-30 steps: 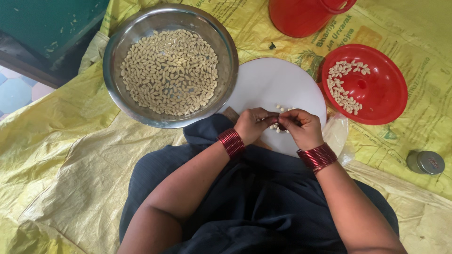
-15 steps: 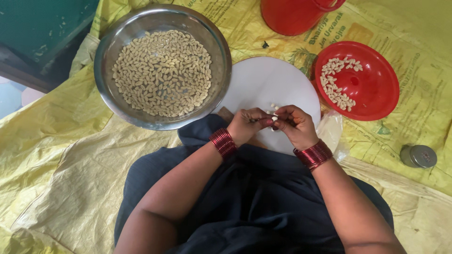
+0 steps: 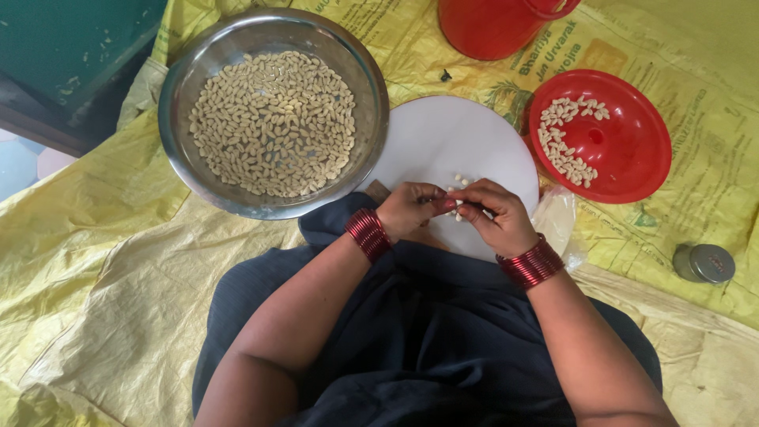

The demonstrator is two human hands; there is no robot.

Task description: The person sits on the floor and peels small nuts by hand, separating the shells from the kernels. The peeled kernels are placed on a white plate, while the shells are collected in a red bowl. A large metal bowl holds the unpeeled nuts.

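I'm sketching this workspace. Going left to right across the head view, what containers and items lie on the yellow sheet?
Steel bowl of pale kernels → white round board → red plate with kernels → small metal tin.

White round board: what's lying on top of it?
On the white round board, a few pale kernels lie loose beside the left hand and right hand. Both hands cover its near part, so anything beneath them is hidden.

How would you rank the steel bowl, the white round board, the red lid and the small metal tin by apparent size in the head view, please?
1. Steel bowl
2. White round board, partly hidden by the hands and bowl, so its place is unsure
3. Red lid
4. Small metal tin
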